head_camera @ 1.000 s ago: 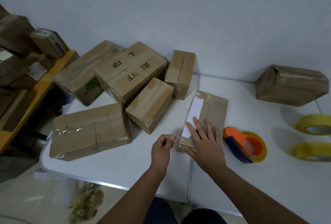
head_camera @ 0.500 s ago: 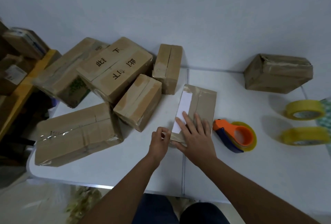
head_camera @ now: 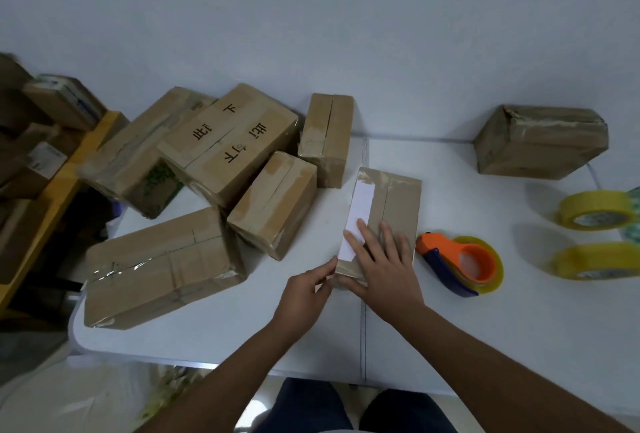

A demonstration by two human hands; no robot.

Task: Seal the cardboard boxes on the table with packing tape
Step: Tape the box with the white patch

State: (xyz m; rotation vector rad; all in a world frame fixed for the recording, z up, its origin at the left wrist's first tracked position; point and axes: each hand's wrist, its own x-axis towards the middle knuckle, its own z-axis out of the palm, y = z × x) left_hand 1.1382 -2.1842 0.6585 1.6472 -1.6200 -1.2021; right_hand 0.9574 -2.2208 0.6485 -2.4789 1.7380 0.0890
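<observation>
Shelf: at your far left, a yellow-edged shelf (head_camera: 74,169) carries more cardboard parcels, dim and hard to make out
Box pile: five taped cardboard boxes crowd the left half of the white bench (head_camera: 485,328) — the large flat box (head_camera: 159,266) lies nearest you, the printed box (head_camera: 228,141) leans on its neighbours behind it, the small box (head_camera: 273,204) sits just right of those
Left hand: your left hand (head_camera: 304,290) reaches to the near left corner of the labelled box, fingers lightly curled with the tips at the box edge; whether they pinch tape there you cannot tell
Labelled box: the labelled box (head_camera: 398,200) lies flat at the bench's middle seam, a white label (head_camera: 360,214) along its left side, clear tape glinting over its top
Right hand: your right hand (head_camera: 384,259) lies flat on the near end of that box, fingers spread and straight, pressing down — it holds nothing
Tape dispenser: the orange and blue tape dispenser (head_camera: 460,262) sits just beside the box on its right, untouched
Far box: a crumpled box (head_camera: 540,141) stands at the back right against the wall
Tape rolls: two yellow tape rolls (head_camera: 599,210) lie at the right edge, one behind the other
</observation>
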